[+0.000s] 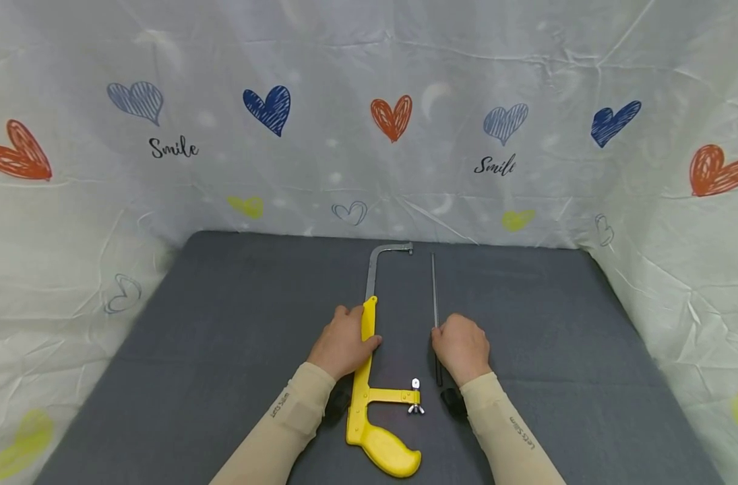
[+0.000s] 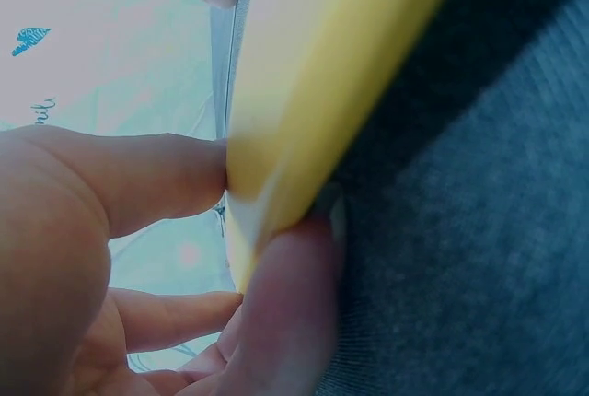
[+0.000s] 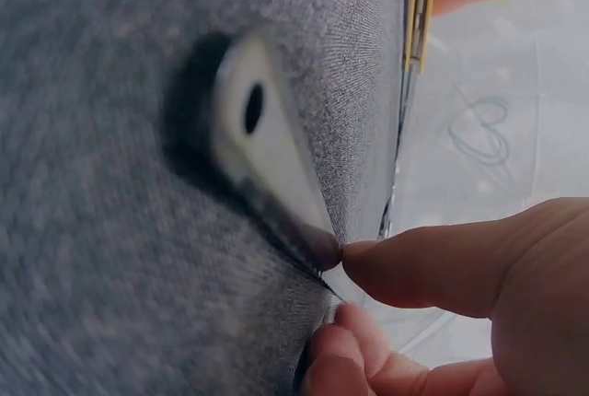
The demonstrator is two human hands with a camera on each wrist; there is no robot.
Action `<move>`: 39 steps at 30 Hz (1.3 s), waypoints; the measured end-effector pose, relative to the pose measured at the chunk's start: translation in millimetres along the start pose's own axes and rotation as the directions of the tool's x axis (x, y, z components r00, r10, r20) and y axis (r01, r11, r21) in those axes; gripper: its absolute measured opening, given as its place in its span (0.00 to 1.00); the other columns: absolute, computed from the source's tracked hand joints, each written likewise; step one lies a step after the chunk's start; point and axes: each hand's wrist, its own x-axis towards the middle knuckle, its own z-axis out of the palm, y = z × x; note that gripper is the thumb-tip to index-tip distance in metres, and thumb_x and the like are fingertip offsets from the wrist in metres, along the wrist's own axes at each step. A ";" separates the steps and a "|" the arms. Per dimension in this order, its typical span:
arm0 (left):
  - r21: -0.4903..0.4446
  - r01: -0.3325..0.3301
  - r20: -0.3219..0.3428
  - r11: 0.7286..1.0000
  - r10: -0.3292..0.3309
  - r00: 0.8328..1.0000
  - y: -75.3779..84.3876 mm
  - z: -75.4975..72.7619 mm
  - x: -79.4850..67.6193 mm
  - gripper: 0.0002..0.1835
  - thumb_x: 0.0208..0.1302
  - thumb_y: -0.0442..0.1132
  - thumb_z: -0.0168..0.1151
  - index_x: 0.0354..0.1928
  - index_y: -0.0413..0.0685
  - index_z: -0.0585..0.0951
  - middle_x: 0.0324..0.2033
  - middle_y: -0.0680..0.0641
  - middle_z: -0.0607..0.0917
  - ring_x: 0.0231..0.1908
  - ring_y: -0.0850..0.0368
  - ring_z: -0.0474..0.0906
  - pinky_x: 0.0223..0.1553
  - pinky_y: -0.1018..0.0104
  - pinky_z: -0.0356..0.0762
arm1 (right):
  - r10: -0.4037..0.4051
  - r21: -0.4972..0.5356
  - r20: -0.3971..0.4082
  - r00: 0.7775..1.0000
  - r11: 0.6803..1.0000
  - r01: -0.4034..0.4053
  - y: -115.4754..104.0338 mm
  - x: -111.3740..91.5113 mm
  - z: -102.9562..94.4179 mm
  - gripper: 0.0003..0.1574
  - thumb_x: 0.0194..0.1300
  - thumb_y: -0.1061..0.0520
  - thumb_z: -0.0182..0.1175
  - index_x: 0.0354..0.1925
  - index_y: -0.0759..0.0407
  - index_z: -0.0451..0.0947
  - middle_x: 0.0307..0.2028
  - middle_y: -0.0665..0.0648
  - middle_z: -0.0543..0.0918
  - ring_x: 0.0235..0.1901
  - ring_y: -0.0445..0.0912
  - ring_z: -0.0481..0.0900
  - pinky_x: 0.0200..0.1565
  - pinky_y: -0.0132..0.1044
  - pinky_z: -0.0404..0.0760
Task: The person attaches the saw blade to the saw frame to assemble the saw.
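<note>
A yellow hacksaw frame [image 1: 360, 397] lies on the grey cloth, its curved handle [image 1: 390, 453] toward me and its bare metal arm [image 1: 371, 273] pointing away. My left hand [image 1: 344, 342] grips the middle of its spine, thumb on one side and fingers on the other, as the left wrist view also shows. To the right, a thin hacksaw blade [image 1: 434, 286] lies roughly parallel to the frame. My right hand [image 1: 464, 347] pinches the blade between thumb and fingers. In the right wrist view the blade's near end [image 3: 267, 129] shows a hole. A wing nut [image 1: 416, 409] sits on the frame's near post.
Grey cloth covers the table [image 1: 253, 289]. Behind it and at both sides hangs a pale curtain [image 1: 320, 168] printed with hearts and words. The blade and the frame lie a short gap apart.
</note>
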 end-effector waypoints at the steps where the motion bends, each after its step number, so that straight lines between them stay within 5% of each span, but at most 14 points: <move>1: 0.000 -0.001 0.000 1.000 0.001 1.000 0.0 0.1 0.0 0.41 0.71 0.48 0.74 0.78 0.34 0.71 0.61 0.30 0.78 0.43 0.45 0.85 0.47 0.51 0.89 | 0.000 -0.004 -0.005 1.000 1.000 0.000 0.2 -0.1 -0.1 0.34 0.73 0.55 0.65 0.10 0.50 0.68 0.12 0.50 0.68 0.15 0.50 0.72 0.20 0.43 0.68; 29: -0.011 0.017 0.008 1.000 -0.017 1.000 -1.2 0.3 -1.0 0.41 0.72 0.48 0.73 0.79 0.35 0.69 0.62 0.31 0.77 0.43 0.45 0.84 0.48 0.51 0.90 | -0.002 0.088 -0.007 1.000 0.996 0.002 -1.9 0.0 -0.2 0.37 0.73 0.55 0.68 0.08 0.47 0.68 0.09 0.45 0.63 0.11 0.44 0.64 0.17 0.36 0.59; 32: -0.013 0.018 0.010 1.000 -0.018 1.000 -1.0 0.1 -0.5 0.41 0.72 0.49 0.72 0.79 0.36 0.69 0.62 0.31 0.77 0.43 0.45 0.84 0.48 0.51 0.90 | 0.004 0.100 -0.012 1.000 0.995 -0.002 -1.6 1.0 -0.8 0.29 0.72 0.55 0.69 0.13 0.50 0.76 0.12 0.48 0.71 0.14 0.46 0.70 0.20 0.39 0.66; 36: -0.014 0.020 0.010 1.000 -0.020 1.000 -1.1 0.2 0.3 0.42 0.72 0.49 0.73 0.79 0.36 0.69 0.62 0.31 0.77 0.42 0.45 0.84 0.47 0.52 0.90 | 0.016 0.105 -0.007 1.000 0.994 -0.015 0.9 2.9 -0.8 0.11 0.71 0.54 0.71 0.32 0.58 0.88 0.27 0.56 0.88 0.26 0.51 0.83 0.32 0.49 0.82; 39: -0.014 0.025 0.013 1.000 -0.025 1.000 -1.2 0.8 0.8 0.43 0.72 0.50 0.73 0.80 0.37 0.69 0.62 0.31 0.76 0.42 0.46 0.83 0.47 0.52 0.90 | 0.025 0.118 0.022 0.999 0.993 -0.028 3.2 4.1 -1.0 0.11 0.72 0.54 0.70 0.45 0.62 0.88 0.39 0.61 0.91 0.34 0.53 0.86 0.40 0.53 0.85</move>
